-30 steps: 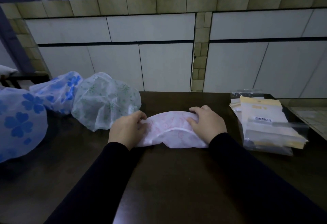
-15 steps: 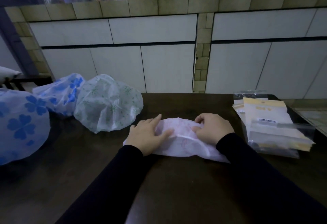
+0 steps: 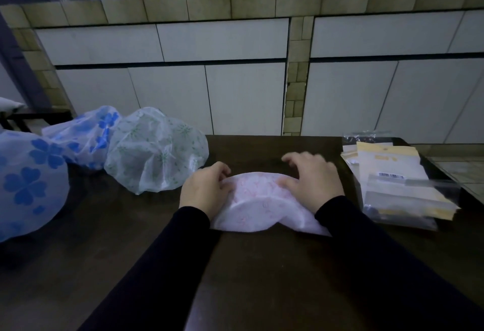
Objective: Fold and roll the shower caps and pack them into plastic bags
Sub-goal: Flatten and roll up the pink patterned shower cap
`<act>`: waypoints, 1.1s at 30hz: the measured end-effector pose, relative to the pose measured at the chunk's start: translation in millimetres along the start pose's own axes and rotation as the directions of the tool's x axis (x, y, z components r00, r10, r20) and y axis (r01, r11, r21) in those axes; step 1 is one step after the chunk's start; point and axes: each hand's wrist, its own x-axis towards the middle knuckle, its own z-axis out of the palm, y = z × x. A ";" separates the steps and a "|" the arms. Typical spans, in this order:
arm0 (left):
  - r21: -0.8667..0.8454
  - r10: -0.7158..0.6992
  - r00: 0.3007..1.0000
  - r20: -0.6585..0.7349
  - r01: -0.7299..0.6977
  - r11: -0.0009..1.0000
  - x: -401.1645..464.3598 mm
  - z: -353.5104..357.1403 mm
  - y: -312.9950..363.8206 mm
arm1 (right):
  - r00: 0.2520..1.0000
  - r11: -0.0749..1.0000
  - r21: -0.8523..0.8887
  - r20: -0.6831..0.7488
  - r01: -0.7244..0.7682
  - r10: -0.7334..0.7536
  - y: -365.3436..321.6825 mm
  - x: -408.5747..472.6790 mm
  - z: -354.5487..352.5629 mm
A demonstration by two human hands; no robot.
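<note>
A white shower cap with a faint pink pattern (image 3: 258,205) lies flattened on the dark wooden table (image 3: 262,278), between my two hands. My left hand (image 3: 205,189) grips its left edge with curled fingers. My right hand (image 3: 313,179) rests on its right side, thumb pressing the cap, fingers spread and slightly blurred above the table. A stack of plastic bags with yellow header cards (image 3: 398,186) lies to the right.
A green-flowered shower cap (image 3: 154,150) sits puffed up left of my hands. Two blue-flowered caps (image 3: 83,134) (image 3: 26,184) lie further left. A tiled white wall (image 3: 235,82) rises right behind the table's far edge.
My left hand went from lying flat on the cap to gripping its left edge. My right hand lifted its fingers and spread them. The cap looks more gathered between the hands.
</note>
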 end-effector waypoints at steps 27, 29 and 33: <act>0.189 0.064 0.816 0.575 -0.209 0.959 -22.7 -8.1 -3.6 | 0.761 0.890 -0.182 0.604 0.419 -0.235 8.3 -35.4 -3.8; 0.173 0.077 0.804 0.589 -0.218 0.960 -24.0 -11.0 -2.6 | 0.790 0.942 -0.117 0.583 0.313 -0.190 6.8 -37.0 -9.9; 0.147 0.230 0.876 0.424 -0.317 0.937 -22.0 -10.3 15.1 | 0.890 0.954 -0.215 0.446 0.211 -0.096 9.8 -39.8 -19.1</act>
